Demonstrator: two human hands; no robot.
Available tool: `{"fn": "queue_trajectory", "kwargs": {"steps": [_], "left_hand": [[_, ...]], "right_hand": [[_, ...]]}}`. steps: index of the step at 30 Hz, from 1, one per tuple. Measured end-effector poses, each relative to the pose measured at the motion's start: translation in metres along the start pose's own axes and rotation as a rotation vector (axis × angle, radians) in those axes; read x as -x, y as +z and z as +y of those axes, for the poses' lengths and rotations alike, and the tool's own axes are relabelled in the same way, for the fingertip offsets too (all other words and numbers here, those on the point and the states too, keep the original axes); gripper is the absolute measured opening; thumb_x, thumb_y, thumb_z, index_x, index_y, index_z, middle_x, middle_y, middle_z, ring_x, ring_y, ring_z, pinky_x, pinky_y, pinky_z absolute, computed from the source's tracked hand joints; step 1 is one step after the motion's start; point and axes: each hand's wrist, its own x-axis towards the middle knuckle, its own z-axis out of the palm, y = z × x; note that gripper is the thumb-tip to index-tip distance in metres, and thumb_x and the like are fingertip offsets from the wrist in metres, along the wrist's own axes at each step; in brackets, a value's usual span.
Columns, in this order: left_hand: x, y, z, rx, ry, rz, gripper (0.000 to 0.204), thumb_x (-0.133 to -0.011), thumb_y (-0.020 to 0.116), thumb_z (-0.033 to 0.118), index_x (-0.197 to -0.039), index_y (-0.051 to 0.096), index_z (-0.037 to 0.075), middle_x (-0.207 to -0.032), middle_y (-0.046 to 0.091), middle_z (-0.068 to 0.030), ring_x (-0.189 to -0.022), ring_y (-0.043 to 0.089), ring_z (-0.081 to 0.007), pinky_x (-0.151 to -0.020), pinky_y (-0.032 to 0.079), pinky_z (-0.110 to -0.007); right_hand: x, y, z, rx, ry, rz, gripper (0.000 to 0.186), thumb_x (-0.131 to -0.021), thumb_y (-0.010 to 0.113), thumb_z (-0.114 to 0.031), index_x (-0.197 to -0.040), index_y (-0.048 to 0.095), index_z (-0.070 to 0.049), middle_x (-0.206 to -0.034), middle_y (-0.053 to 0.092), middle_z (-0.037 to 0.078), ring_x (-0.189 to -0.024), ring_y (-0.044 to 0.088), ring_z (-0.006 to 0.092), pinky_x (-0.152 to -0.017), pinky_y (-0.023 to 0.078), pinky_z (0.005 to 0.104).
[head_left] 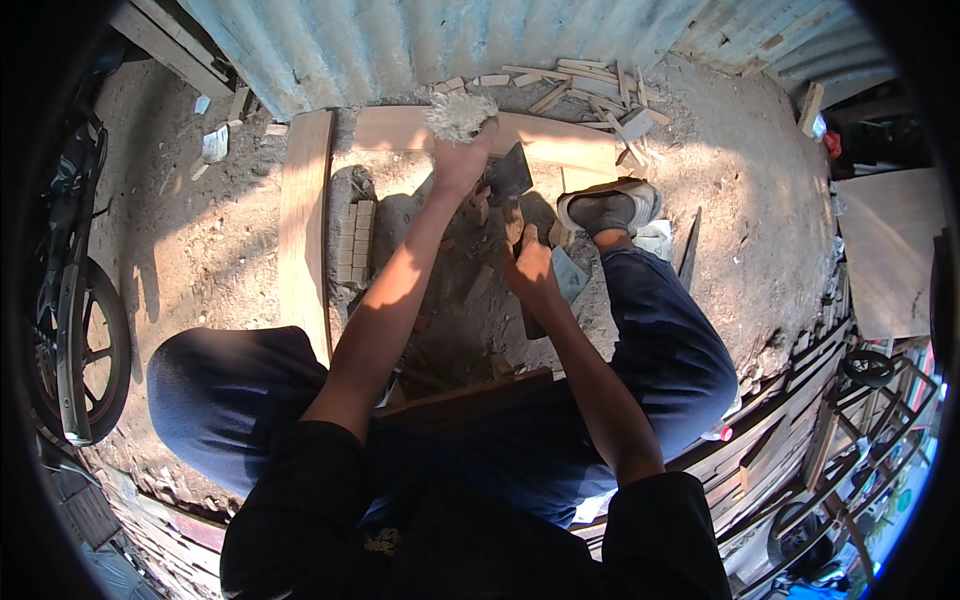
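My left hand reaches forward, its fingers closed round a pale, shaggy bundle of fibres above a board on the ground. Closer to me, my right hand grips the wooden handle of a hatchet-like tool. Its dark, squarish blade points away from me, just right of my left wrist. Under both hands lie dirt and small wood scraps, partly in shadow. A light wooden board lies crosswise beyond the blade. What lies directly beneath my left hand is hidden.
A long board and stacked small wood blocks lie at left. Loose sticks are piled before the corrugated metal wall. My shoe stands right of the tool. A motorcycle is far left; slats lie lower right.
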Motion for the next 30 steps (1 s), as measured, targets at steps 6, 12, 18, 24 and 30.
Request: {"fn": "queue_trajectory", "kwargs": {"steps": [6,12,18,24,30], "left_hand": [[0.003,0.001,0.008,-0.062,-0.009,-0.038,0.032,-0.081,0.066,0.015,-0.107,0.057,-0.002,-0.104,0.062,-0.0107,-0.096,0.058,-0.0203,-0.086,0.045,-0.034],[0.011,0.004,0.009,-0.006,0.067,0.003,0.025,-0.081,0.065,0.012,-0.101,0.058,-0.002,-0.098,0.062,-0.0093,-0.091,0.057,-0.0185,-0.081,0.045,-0.033],[0.011,0.001,0.004,0.015,0.117,0.004,0.022,-0.082,0.065,0.015,-0.097,0.060,-0.001,-0.093,0.062,-0.0074,-0.088,0.058,-0.0172,-0.079,0.046,-0.033],[0.015,0.001,-0.001,-0.011,0.120,0.001,0.026,-0.080,0.066,0.007,-0.102,0.057,-0.001,-0.098,0.063,-0.0090,-0.090,0.060,-0.0185,-0.080,0.047,-0.033],[0.020,0.004,0.011,-0.058,0.107,-0.065,0.028,-0.080,0.067,0.005,-0.104,0.056,-0.001,-0.100,0.062,-0.0094,-0.093,0.059,-0.0184,-0.082,0.047,-0.033]], "right_hand": [[0.000,0.002,0.000,0.003,0.006,0.006,0.044,-0.085,0.057,-0.030,-0.109,0.044,0.004,-0.089,0.059,0.035,-0.091,0.057,0.0505,-0.076,0.048,0.0512],[-0.004,0.008,0.015,0.053,-0.059,0.069,0.044,-0.083,0.057,-0.027,-0.106,0.047,0.010,-0.081,0.060,0.031,-0.076,0.061,0.0445,-0.064,0.049,0.0451],[-0.013,-0.014,0.013,-0.057,-0.063,0.068,0.030,-0.084,0.058,-0.015,-0.106,0.057,0.005,-0.069,0.060,0.013,-0.053,0.060,0.0236,-0.052,0.048,0.0330],[0.029,-0.093,-0.088,-0.379,-0.138,0.072,0.021,-0.089,0.054,-0.014,-0.105,0.054,0.001,-0.068,0.057,0.006,-0.049,0.055,0.0122,-0.044,0.044,0.0272],[0.089,-0.141,-0.190,-0.344,-0.395,0.264,0.035,-0.090,0.054,-0.011,-0.122,0.045,0.000,-0.072,0.059,0.010,-0.059,0.056,0.0172,-0.054,0.043,0.0280]]}}
